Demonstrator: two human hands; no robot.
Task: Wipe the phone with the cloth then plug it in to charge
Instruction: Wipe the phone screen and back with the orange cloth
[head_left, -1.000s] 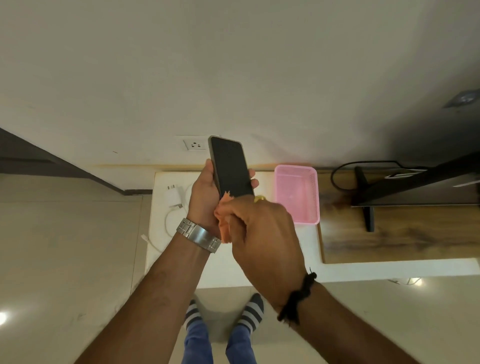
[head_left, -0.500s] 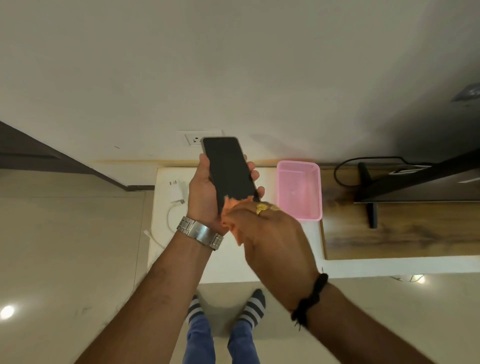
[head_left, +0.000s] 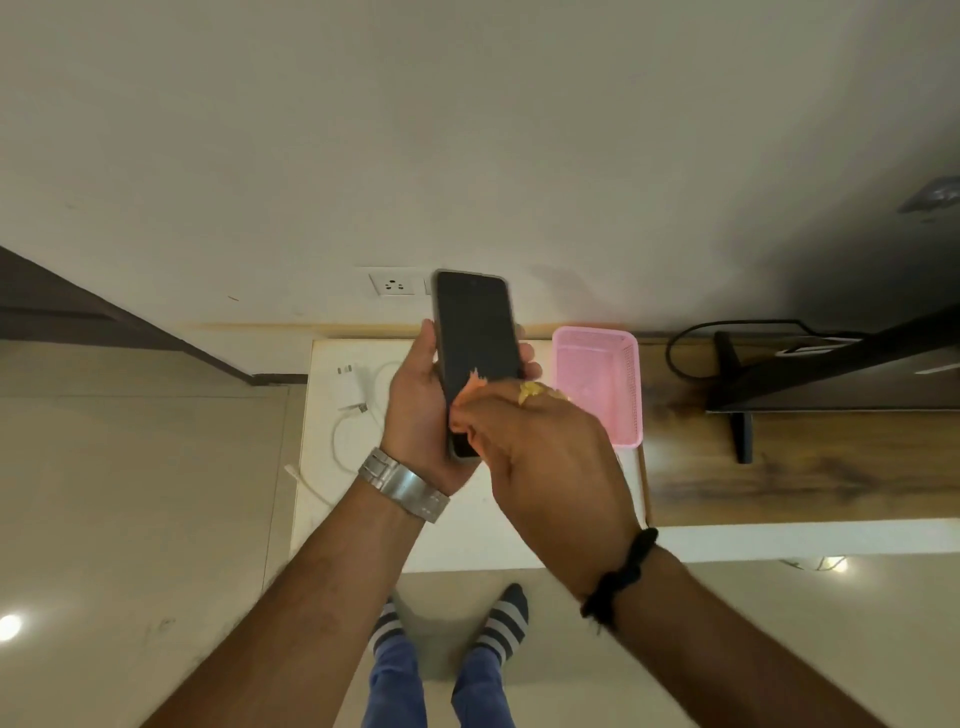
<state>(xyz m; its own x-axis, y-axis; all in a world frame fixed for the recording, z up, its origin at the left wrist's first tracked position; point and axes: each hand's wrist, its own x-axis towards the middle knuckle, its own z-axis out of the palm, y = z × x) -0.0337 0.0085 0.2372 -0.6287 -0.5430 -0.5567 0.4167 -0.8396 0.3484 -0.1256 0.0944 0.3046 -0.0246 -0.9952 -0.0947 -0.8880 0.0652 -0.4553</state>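
My left hand (head_left: 418, 415) grips a black phone (head_left: 475, 327) upright above the white table, dark screen facing me. My right hand (head_left: 545, 452) holds a small orange cloth (head_left: 465, 402) bunched under its fingers and presses it against the lower part of the screen. Most of the cloth is hidden by the hand. A white charger plug (head_left: 350, 387) with its coiled white cable (head_left: 337, 441) lies on the table's left side. A white wall socket (head_left: 396, 284) sits on the wall just left of the phone's top.
A pink plastic basket (head_left: 628, 395) stands on the white table (head_left: 363, 530) right of my hands. Further right, a wooden surface (head_left: 810, 483) carries a dark monitor stand (head_left: 740, 410) and a black cable. My striped socks show on the tiled floor below.
My right hand with the cloth has slid a little down and right along the screen. The phone has tilted slightly more upright in my left hand.
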